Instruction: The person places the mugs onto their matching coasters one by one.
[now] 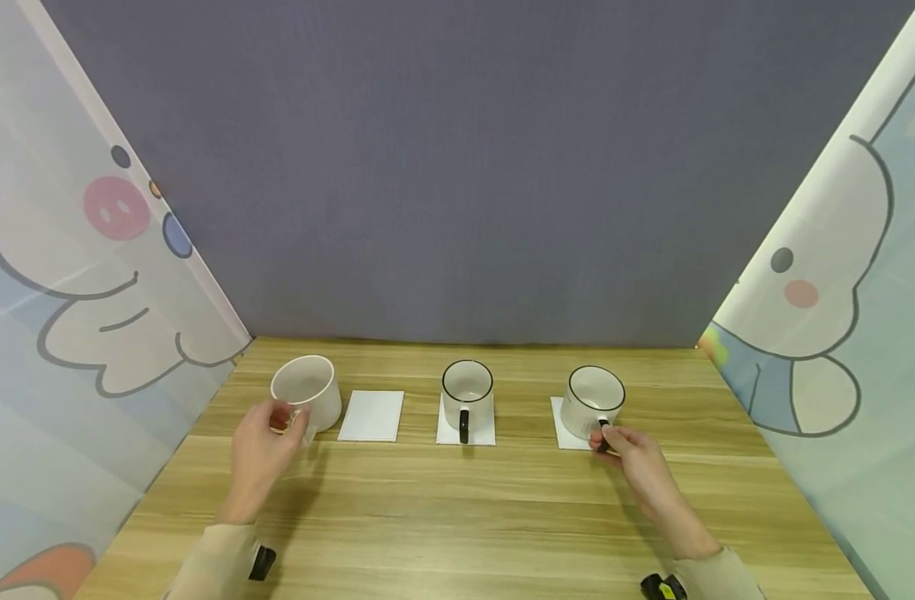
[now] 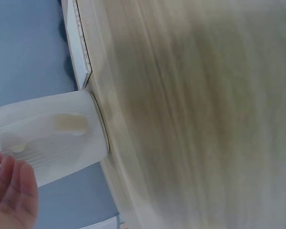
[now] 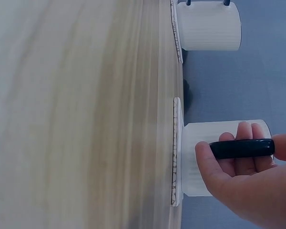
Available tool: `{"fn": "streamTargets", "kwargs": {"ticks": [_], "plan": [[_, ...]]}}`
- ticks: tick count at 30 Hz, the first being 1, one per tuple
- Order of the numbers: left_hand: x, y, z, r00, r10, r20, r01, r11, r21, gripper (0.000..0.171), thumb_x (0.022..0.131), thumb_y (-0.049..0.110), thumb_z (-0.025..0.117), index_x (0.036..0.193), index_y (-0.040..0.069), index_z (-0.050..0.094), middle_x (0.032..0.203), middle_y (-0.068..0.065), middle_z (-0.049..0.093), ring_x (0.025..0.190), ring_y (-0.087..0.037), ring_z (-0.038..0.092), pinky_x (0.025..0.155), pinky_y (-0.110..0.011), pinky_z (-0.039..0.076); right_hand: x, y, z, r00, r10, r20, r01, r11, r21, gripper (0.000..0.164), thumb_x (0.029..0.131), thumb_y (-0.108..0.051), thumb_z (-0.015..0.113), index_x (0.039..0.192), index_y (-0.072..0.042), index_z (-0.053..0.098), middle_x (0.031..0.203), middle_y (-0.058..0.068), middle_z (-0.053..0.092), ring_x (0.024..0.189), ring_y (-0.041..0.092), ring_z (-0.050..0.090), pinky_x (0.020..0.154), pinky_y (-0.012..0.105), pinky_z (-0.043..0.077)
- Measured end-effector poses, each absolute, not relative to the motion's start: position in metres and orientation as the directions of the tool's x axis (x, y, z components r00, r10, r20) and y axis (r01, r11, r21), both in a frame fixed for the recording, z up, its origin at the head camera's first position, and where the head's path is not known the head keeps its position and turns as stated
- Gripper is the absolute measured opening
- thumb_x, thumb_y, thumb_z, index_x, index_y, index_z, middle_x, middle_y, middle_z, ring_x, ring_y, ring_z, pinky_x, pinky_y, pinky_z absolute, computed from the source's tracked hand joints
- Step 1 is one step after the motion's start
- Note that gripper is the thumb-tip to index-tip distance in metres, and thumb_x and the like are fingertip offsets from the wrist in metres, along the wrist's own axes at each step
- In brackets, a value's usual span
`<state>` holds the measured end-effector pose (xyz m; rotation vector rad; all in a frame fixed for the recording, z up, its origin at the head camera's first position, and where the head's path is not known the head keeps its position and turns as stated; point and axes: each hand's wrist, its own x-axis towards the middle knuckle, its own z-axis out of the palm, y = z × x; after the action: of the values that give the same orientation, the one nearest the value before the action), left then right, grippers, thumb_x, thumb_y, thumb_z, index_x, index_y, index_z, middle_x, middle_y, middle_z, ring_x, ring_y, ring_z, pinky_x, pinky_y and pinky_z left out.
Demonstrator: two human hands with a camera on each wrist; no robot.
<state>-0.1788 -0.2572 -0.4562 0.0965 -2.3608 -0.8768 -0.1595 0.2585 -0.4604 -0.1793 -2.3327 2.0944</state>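
At the left, a plain white mug (image 1: 324, 407) stands upright on the wood, just beside an uncovered white square coaster (image 1: 371, 416). My left hand (image 1: 264, 442) is at its pale handle (image 2: 69, 123); in the left wrist view the loosely bent fingers (image 2: 12, 183) lie near the handle's upper end, not wrapped round it. On the right, my right hand (image 1: 641, 467) grips the black handle (image 3: 243, 148) of a black-rimmed white mug (image 1: 583, 415). That mug is upright over another coaster (image 1: 565, 435), whose left edge shows past it.
Between the hands, a second black-rimmed mug (image 1: 457, 408) sits on its own coaster (image 1: 484, 429), black handle facing me. A grey panel (image 1: 472, 183) closes the table's back edge. Cartoon-printed curtains (image 1: 45, 275) flank both sides of the wooden table (image 1: 442, 517).
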Motion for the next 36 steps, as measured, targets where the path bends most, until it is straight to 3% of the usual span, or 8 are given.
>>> {"fn": "streamTargets", "kwargs": {"ticks": [7, 12, 17, 20, 27, 36], "plan": [[-0.179, -0.257, -0.459, -0.855, -0.375, 0.357, 0.028, 0.656, 0.754, 0.026, 0.091, 0.026, 0.077, 0.087, 0.003, 0.066, 0.080, -0.010, 0.068, 0.070, -0.013, 0.059, 0.062, -0.019, 0.043, -0.160, 0.257, -0.460, -0.992, 0.097, -0.079, 0.088, 0.096, -0.991, 0.031, 0.109, -0.006, 0.042, 0.106, 0.020, 0.060, 0.097, 0.008, 0.061, 0.091, 0.011, 0.062, 0.087, 0.030, 0.057], [-0.179, -0.259, -0.460, -0.885, -0.422, 0.197, -0.058, 0.519, 0.853, 0.037, 0.094, 0.035, 0.075, 0.094, 0.000, 0.064, 0.082, -0.007, 0.064, 0.067, -0.009, 0.055, 0.057, -0.020, 0.046, -0.159, 0.257, -0.460, -0.992, 0.095, -0.079, 0.088, 0.098, -0.991, 0.032, 0.109, -0.007, 0.042, 0.106, 0.019, 0.060, 0.098, 0.008, 0.061, 0.091, 0.011, 0.062, 0.087, 0.030, 0.057], [-0.178, -0.266, -0.461, -0.937, -0.347, -0.030, -0.149, 0.322, 0.935, 0.050, 0.098, 0.045, 0.066, 0.103, -0.005, 0.063, 0.099, -0.005, 0.062, 0.080, -0.009, 0.061, 0.072, -0.025, 0.057, -0.159, 0.258, -0.460, -0.993, 0.090, -0.079, 0.089, 0.106, -0.990, 0.032, 0.109, -0.007, 0.042, 0.107, 0.019, 0.060, 0.098, 0.009, 0.061, 0.092, 0.011, 0.062, 0.088, 0.030, 0.057], [-0.179, -0.269, -0.461, -0.948, -0.287, -0.136, -0.202, 0.215, 0.955, 0.048, 0.101, 0.045, 0.061, 0.102, -0.003, 0.062, 0.109, -0.004, 0.058, 0.089, -0.007, 0.062, 0.082, -0.027, 0.057, -0.159, 0.258, -0.460, -0.992, 0.093, -0.083, 0.092, 0.104, -0.990, 0.032, 0.110, -0.008, 0.042, 0.107, 0.019, 0.060, 0.098, 0.009, 0.062, 0.092, 0.011, 0.062, 0.088, 0.030, 0.057], [-0.181, -0.272, -0.462, -0.969, -0.198, -0.147, -0.169, 0.100, 0.980, 0.038, 0.105, 0.037, 0.056, 0.092, 0.001, 0.064, 0.090, 0.003, 0.061, 0.090, -0.011, 0.061, 0.082, -0.028, 0.055, -0.159, 0.256, -0.460, -0.991, 0.102, -0.085, 0.094, 0.095, -0.991, 0.032, 0.109, -0.007, 0.042, 0.107, 0.020, 0.060, 0.098, 0.009, 0.062, 0.091, 0.011, 0.062, 0.088, 0.029, 0.057], [-0.183, -0.274, -0.466, -0.984, -0.148, -0.098, -0.107, 0.056, 0.993, 0.035, 0.107, 0.028, 0.054, 0.098, -0.004, 0.064, 0.090, -0.002, 0.062, 0.087, -0.013, 0.061, 0.080, -0.029, 0.055, -0.157, 0.256, -0.460, -0.990, 0.115, -0.085, 0.097, 0.110, -0.989, 0.033, 0.109, -0.008, 0.043, 0.108, 0.020, 0.060, 0.102, 0.011, 0.063, 0.094, 0.012, 0.062, 0.090, 0.031, 0.057]]}}
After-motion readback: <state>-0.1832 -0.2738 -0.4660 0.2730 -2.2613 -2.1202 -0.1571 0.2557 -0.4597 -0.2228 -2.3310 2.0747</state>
